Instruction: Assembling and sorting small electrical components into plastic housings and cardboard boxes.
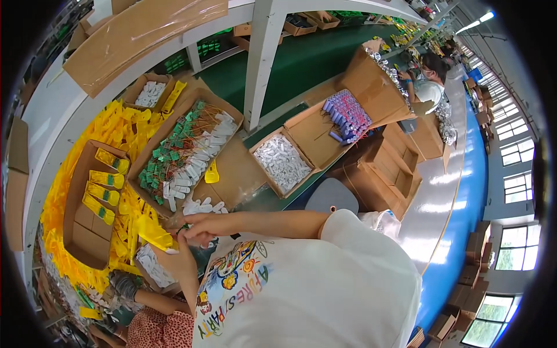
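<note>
My left hand [178, 260] is closed round a yellow plastic casing [154, 233], held just over the heaped bench. My right hand [200, 226] meets it, fingers pinched on a small dark green piece [184, 228], too small to make out fully. Just past my hands, a long cardboard tray [134, 174] holds green circuit boards [168, 152] wired to white parts [197, 159]. Loose white pieces [204, 206] lie beside my right hand. A narrower cardboard box [87, 239] contains several yellow casings with green inside [103, 194].
Yellow casings [64, 197] are heaped along the bench. Cardboard boxes hold white parts [281, 163] and purple cylindrical cells [347, 116]. A white post [264, 64] rises from the bench. A co-worker's gloved hand [123, 284] reaches in close below my left arm; another person [428, 81] works farther off.
</note>
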{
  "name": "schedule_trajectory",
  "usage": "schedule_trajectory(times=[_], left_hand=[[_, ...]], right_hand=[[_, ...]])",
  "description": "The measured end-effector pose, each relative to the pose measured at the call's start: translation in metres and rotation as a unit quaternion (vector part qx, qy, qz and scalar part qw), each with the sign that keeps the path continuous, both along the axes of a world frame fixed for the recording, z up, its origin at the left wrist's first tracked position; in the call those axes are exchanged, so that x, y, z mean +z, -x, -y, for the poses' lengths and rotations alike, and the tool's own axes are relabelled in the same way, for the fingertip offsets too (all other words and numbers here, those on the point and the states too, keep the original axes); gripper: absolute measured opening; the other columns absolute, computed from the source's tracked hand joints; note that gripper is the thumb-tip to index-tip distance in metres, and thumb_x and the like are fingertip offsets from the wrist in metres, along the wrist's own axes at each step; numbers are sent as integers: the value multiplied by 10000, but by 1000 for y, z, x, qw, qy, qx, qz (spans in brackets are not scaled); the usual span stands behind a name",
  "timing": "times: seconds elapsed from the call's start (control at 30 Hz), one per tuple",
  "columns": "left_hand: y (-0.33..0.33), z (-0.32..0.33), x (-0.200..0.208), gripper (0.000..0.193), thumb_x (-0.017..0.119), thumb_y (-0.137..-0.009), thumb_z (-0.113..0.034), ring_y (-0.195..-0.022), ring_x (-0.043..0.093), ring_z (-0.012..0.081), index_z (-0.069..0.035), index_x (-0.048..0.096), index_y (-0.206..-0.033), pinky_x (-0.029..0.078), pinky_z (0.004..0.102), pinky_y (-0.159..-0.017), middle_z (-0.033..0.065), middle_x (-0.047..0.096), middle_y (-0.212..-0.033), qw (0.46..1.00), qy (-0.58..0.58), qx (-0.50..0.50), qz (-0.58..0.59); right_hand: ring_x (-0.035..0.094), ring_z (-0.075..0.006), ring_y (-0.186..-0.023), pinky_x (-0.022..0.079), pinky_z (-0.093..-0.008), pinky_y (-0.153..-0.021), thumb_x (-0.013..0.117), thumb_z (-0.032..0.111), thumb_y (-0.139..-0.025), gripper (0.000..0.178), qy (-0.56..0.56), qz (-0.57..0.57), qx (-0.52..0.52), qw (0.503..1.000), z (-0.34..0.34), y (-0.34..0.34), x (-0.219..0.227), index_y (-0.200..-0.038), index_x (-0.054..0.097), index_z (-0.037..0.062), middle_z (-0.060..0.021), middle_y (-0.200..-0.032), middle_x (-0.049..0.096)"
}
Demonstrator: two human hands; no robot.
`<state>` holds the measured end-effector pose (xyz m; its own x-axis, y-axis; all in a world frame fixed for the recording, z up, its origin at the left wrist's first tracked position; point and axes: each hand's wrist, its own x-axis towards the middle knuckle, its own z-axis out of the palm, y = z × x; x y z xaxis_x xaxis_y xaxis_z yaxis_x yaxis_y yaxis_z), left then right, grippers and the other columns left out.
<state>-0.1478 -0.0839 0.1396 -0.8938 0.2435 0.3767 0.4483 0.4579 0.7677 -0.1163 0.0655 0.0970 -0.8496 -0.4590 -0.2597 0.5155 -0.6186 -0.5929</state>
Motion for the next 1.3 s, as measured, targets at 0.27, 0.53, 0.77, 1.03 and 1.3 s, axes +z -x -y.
schedule_trajectory(times=[0.27,0.53,0.77,1.03,1.3], left_hand=[[2,5,2,353,671,-762,-62,-756,577,140,-45,507,-1074,473,260,-623,47,579,-904,900,-234,23,367],[-16,-15,-2,377,663,-749,-45,-824,655,213,-16,476,-1075,502,317,-710,110,658,-925,973,-163,37,157],[-14,-10,0,329,653,-774,-20,-802,609,149,-4,488,-1058,473,269,-751,79,651,-918,983,-111,67,132],[1,8,-10,413,350,-956,-324,-969,550,236,-42,411,-1251,471,415,-840,108,528,-1135,613,-592,-105,513],[-10,-10,-10,418,396,-954,-347,-1075,538,210,-69,444,-1261,437,380,-925,94,539,-1193,611,-586,-115,520]], right_hand=[[519,-143,-564,403,-309,-526,620,216,-839,178,-420,-284,-117,854,-9,9,17,-835,669,45,-75,-640,591],[479,-49,-571,362,-196,-501,615,131,-861,190,-445,-213,-251,832,-8,-7,15,-750,618,-23,-20,-657,576],[435,-51,-530,327,-207,-467,591,142,-875,201,-460,-216,-222,832,-2,2,25,-755,618,-17,-29,-620,555],[410,-40,-496,310,-235,-428,554,169,-899,217,-500,-217,-163,822,-4,-7,52,-743,555,17,18,-591,469],[437,-166,-455,323,-295,-419,610,74,-805,146,-608,-371,-198,673,12,-2,75,-708,514,22,-69,-601,466]])
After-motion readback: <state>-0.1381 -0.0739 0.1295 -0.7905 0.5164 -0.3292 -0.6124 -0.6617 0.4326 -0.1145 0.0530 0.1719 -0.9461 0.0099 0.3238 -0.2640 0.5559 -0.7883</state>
